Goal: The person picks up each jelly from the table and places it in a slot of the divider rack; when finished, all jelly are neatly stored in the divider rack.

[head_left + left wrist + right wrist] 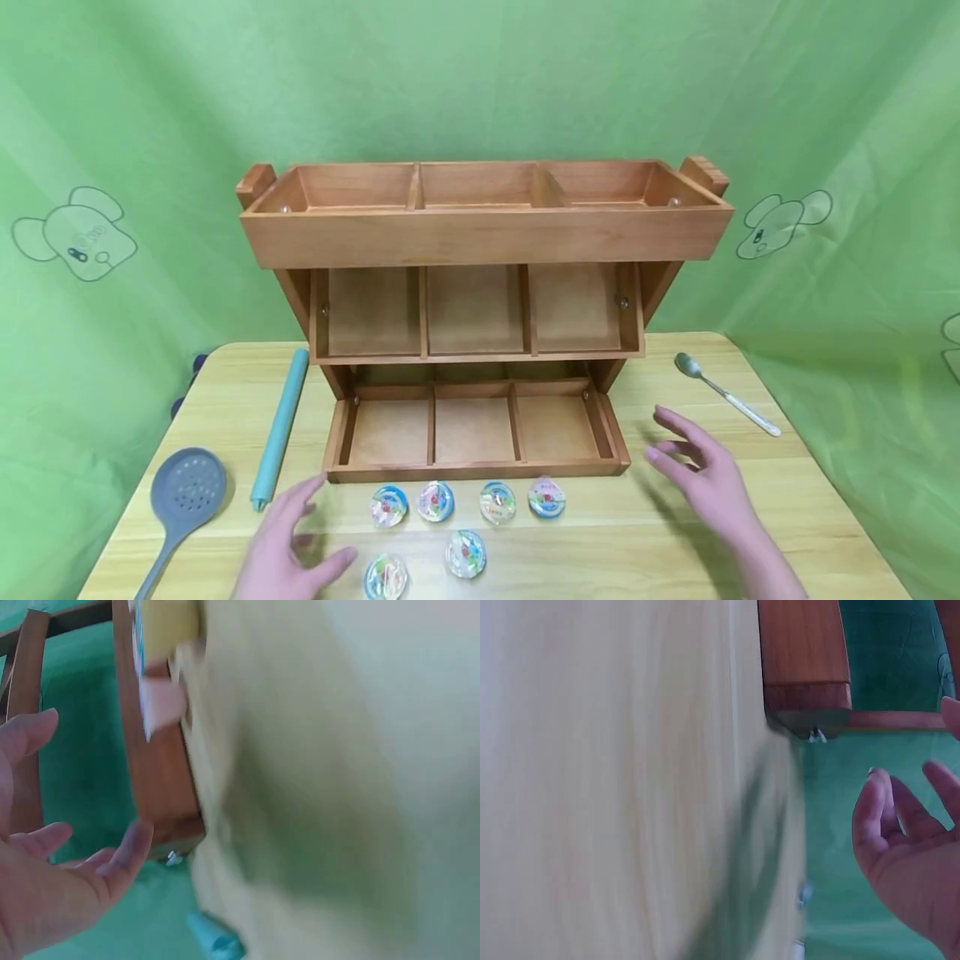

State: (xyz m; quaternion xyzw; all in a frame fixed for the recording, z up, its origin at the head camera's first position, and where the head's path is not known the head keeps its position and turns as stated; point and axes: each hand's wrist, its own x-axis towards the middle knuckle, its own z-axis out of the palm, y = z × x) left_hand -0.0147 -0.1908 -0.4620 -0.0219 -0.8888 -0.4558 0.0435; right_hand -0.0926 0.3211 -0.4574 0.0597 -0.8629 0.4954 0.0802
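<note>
A wooden three-tier rack (483, 237) with divided trays stands in the middle of the table; its compartments hold nothing. In front of it lie several small round cups with clear wrapped tops, among them one cup (466, 554) nearer the person and another cup (386, 577) close to the left thumb. My left hand (288, 546) hovers over the table left of the cups, fingers loosely bent, holding nothing. My right hand (705, 483) hovers right of the rack's bottom tray, fingers apart and relaxed. In the left wrist view, cups (163, 701) appear blurred beside the rack.
A grey slotted skimmer (187, 492) lies at the left edge of the table (600, 550). Between it and the rack is a teal rolled stick (281, 425). A metal spoon (727, 393) lies at the right. Green cloth (480, 83) hangs behind.
</note>
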